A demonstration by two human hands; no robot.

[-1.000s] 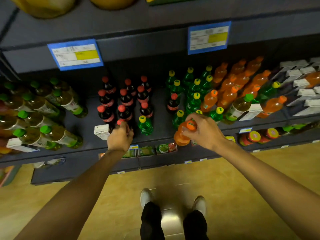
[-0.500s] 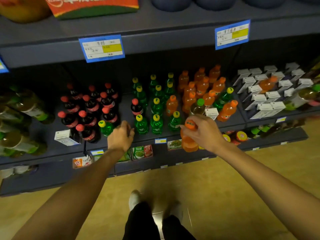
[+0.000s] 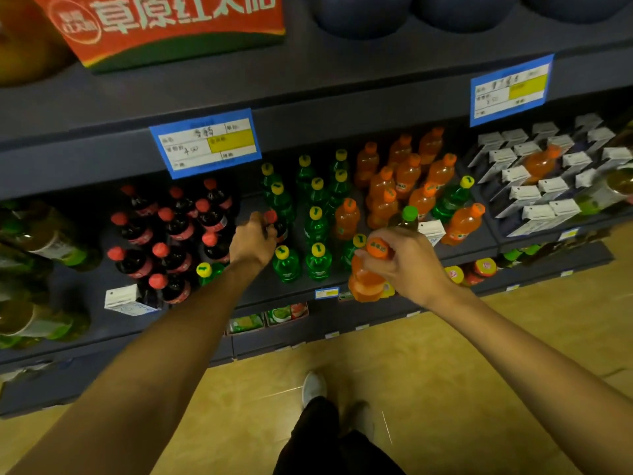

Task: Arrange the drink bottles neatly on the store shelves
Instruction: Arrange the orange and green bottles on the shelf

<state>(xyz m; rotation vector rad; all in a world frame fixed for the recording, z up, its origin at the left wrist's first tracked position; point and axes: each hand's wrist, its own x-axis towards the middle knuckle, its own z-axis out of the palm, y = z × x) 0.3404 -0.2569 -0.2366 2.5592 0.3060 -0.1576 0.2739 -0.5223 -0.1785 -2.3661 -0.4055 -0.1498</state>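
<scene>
The right hand (image 3: 407, 265) holds an orange soda bottle (image 3: 368, 275) by its neck, fingers curled just under the orange cap, so its grip is closed around that bottle. The bottle hangs upright in front of the shelf (image 3: 298, 289) edge, at about 5 o'clock from the green bottles (image 3: 317, 221).

The left hand (image 3: 251, 241) reaches into the shelf, and its fingers curl round the neck of a red-capped cola bottle (image 3: 275, 224) that stands alone at the left side of the green group. This grip is narrow, wrapped on that bottle's top.

The other cola bottles (image 3: 171, 231) stand in a cluster at 9 o'clock from the left hand. One green bottle with a yellow cap (image 3: 205, 272) stands among them at the front. The orange bottles (image 3: 400, 180) stand at 1 o'clock from the right hand, with a green bottle (image 3: 454, 197) mixed in on their right side. A tea bottle with a green cap (image 3: 406, 217) stands just behind the right hand. White cartons (image 3: 534, 180) fill the shelf at 3 o'clock.
</scene>
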